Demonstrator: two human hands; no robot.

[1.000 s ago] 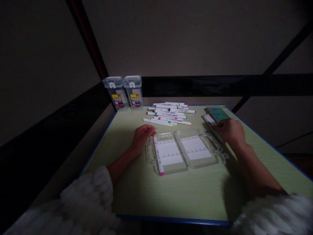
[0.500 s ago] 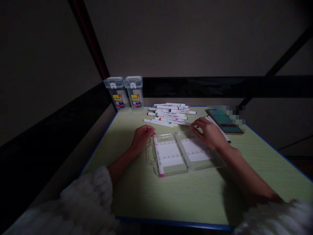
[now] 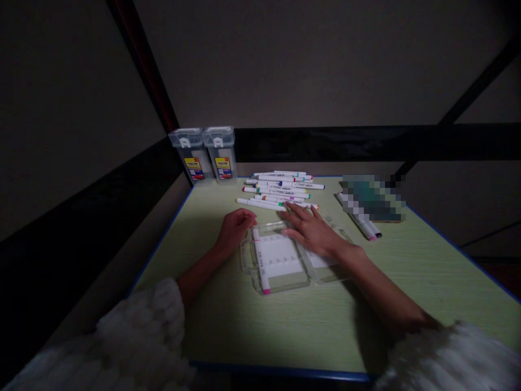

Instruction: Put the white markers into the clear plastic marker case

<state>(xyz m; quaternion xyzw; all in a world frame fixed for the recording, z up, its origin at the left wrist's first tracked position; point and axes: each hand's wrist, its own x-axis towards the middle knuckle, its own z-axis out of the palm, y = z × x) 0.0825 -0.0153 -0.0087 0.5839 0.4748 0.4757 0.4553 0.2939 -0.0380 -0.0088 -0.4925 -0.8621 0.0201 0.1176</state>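
Observation:
A clear plastic marker case [image 3: 284, 285] lies unfolded on the table, with white ridged inserts inside. One white marker with pink ends [image 3: 262, 266] stands lengthwise along its left side. At the case's far left corner, my left hand [image 3: 235, 231] is closed, fingers curled together; what they grip, if anything, is hidden. My right hand [image 3: 313, 231] stretches over the right half of the case, palm down, fingers apart. Its fingertips reach the near edge of a pile of white markers [image 3: 280, 191] with coloured ends; whether they touch one is unclear.
Two clear lidded boxes [image 3: 220, 157] with yellow labels stand at the table's back left. To the right lie two markers [image 3: 368, 229], one pink-ended and one black-ended, beside a flat dark tablet-like device [image 3: 391, 217], partly blurred out. Blue edging [image 3: 280, 370] runs round the table.
My right hand has moved left from beside the two right-hand markers to the front of the pile, its fingers spreading. My left hand has stayed by the case corner.

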